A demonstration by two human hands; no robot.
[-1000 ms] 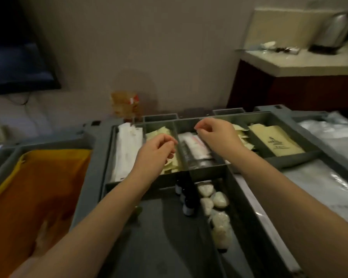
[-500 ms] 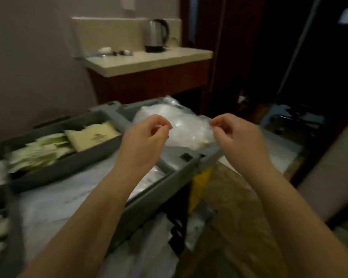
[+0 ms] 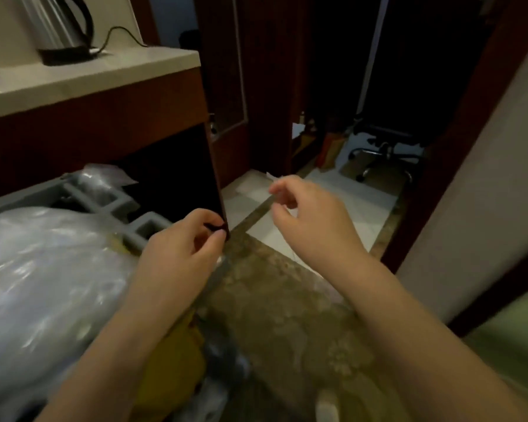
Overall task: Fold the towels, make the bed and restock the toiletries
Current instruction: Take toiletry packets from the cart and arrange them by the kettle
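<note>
A long, thin, translucent toiletry packet runs slanting between my hands over the floor, and its white tip pokes out above my right fingers. My right hand pinches its upper end. My left hand pinches it lower down, beside the corner of the grey housekeeping cart. The packet's contents are too blurred to name. The cart's toiletry trays are out of view.
A clear plastic-wrapped bundle lies on the cart, and a yellow bag hangs below it. At left stands a wooden counter with a kettle. Ahead, tiled floor leads through a dark doorway to an office chair. Patterned carpet lies underfoot, with a wall on the right.
The view has swung right, from the cart's toiletry trays to the doorway. Both hands lifted off the trays and moved along, still pinched together, and the packet now shows between them.
</note>
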